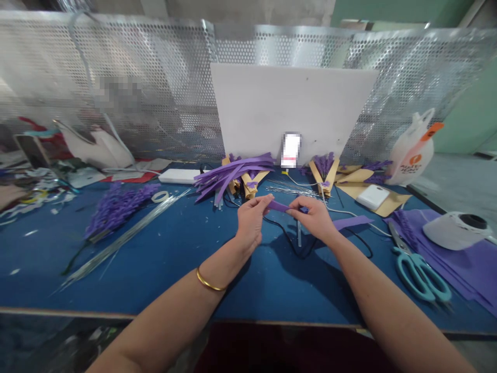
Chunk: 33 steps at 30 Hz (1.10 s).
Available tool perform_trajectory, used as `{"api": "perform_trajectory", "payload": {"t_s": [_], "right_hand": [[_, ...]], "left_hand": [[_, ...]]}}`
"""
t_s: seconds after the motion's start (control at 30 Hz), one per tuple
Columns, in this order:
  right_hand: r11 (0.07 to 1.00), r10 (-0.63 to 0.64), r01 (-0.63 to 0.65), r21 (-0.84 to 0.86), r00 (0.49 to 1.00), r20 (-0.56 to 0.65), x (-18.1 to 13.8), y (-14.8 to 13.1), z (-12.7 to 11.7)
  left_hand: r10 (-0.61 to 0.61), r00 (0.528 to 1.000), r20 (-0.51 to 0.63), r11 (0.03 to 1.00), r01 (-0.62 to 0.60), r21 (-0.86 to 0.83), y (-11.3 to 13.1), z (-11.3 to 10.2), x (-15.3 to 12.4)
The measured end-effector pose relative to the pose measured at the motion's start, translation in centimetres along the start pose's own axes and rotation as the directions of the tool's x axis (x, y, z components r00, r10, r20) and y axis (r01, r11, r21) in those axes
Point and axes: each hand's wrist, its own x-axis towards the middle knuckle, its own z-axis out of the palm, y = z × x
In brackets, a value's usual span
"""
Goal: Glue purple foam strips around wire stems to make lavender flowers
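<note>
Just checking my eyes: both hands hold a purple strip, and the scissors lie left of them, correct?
Not quite: the head view shows the scissors lying to the right; the left hand and right hand do both hold a purple strip.

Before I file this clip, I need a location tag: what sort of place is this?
Probably a craft workshop: the blue worktable holds a bunch of purple flowers, a bundle of thin wires and teal-handled scissors.

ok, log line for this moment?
left hand: pinching purple strip | right hand: pinching same strip | strip: between hands, above blue table | teal-handled scissors: table's right side
</note>
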Motion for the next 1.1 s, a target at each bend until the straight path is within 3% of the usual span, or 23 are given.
{"api": "perform_trajectory", "payload": {"t_s": [0.2,0.4,0.53,0.73,0.93,1.1], "right_hand": [[1.0,-0.013,0.013,0.02,1.0,0.028,0.0,0.0,0.0],[1.0,0.026,-0.026,0.005,1.0,-0.01,0.0,-0.1,-0.3],[0.998,0.048,-0.047,0.039,0.998,-0.035,0.0,-0.1,-0.3],[0.998,0.055,-0.054,0.043,0.998,-0.017,0.0,-0.2,-0.2],[0.999,0.025,-0.026,0.02,0.999,0.022,0.0,-0.2,-0.2],[0.999,0.041,-0.041,0.031,0.999,0.009,-0.1,-0.4,-0.2]], "left_hand": [[-0.022,1.0,-0.007,1.0,0.022,-0.003,0.1,-0.3,0.1],[-0.013,0.99,-0.141,0.996,0.0,-0.09,0.4,-1.0,1.6],[0.026,0.985,-0.172,1.0,-0.026,-0.001,0.4,-0.9,1.6],[0.097,0.993,0.064,0.988,-0.104,0.116,0.1,-0.2,0.4],[0.119,0.993,0.01,0.987,-0.12,0.103,0.0,-0.2,0.2],[0.137,0.989,0.048,0.985,-0.141,0.101,0.0,-0.2,0.3]]}}
